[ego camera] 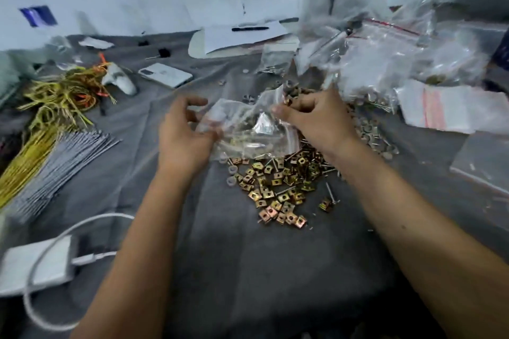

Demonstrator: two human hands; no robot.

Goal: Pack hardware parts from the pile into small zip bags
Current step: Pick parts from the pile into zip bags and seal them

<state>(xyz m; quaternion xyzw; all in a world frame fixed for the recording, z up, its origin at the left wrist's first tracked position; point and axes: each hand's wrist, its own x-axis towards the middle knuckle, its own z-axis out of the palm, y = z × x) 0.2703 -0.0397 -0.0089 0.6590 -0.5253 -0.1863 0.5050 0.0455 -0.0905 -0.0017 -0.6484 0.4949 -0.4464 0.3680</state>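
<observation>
Above the grey cloth (234,270), both forearms are reaching forward and meeting over the middle. The left hand (183,132) is lying palm-inward, its fingers curling round the left edge of a small clear zip bag (248,129). The bag is hanging between the hands, just above the pile of brass clips (278,187), with some parts already inside. The right hand (316,118) is curling knuckles-up, pinching the bag's red-striped mouth with thumb and fingertips.
</observation>
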